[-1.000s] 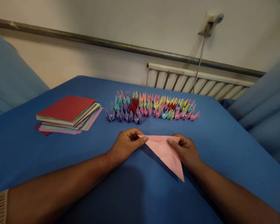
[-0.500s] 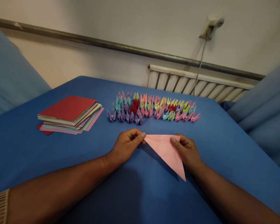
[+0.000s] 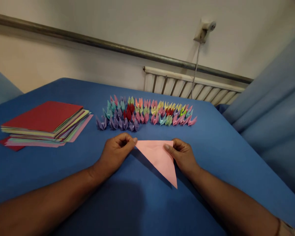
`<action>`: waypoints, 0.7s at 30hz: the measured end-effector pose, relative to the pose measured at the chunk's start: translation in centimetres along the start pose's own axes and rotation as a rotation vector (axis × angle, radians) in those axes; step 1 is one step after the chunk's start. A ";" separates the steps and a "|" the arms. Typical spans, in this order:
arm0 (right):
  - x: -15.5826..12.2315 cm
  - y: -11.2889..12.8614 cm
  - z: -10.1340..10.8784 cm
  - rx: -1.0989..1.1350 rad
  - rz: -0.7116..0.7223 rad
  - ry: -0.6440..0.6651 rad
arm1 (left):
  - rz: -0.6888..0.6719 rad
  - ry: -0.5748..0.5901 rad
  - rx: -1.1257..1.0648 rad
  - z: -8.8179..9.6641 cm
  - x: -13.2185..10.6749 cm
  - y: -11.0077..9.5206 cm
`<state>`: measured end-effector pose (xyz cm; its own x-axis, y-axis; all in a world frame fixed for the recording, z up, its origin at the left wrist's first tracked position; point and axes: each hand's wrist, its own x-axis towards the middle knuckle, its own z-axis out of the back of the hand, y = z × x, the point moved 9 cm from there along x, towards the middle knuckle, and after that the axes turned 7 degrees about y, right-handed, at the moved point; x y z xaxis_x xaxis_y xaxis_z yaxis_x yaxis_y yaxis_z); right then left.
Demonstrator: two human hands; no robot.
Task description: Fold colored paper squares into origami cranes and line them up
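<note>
A pink paper triangle (image 3: 158,156) lies on the blue table (image 3: 211,154) in front of me, its long point toward me. My left hand (image 3: 116,151) is closed, its fingertips pinching the triangle's left corner. My right hand (image 3: 183,155) is curled at the right corner, thumb pressed on the paper's top edge.
Rows of several small folded paper cranes (image 3: 145,113) in many colours stand just beyond the hands. A stack of coloured paper sheets (image 3: 45,124) with a red sheet on top lies at the left. A radiator (image 3: 189,87) and wall rail run behind the table; blue fabric hangs at the right.
My left hand's fingers have slid outward along the top edge to the left corner. The view has shifted, so everything sits further left in the picture.
</note>
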<state>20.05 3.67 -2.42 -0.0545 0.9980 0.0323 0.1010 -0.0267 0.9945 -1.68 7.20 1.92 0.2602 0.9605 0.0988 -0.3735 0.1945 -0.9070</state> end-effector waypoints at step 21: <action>-1.5 -1.4 -4.2 -0.124 -0.097 0.386 | -0.015 0.472 0.063 -5.3 -1.5 -0.5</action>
<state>15.87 1.94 -3.46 -0.4284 0.9022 -0.0508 -0.0421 0.0362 0.9985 2.84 4.65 0.09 0.6371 0.7645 -0.0980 -0.4157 0.2337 -0.8789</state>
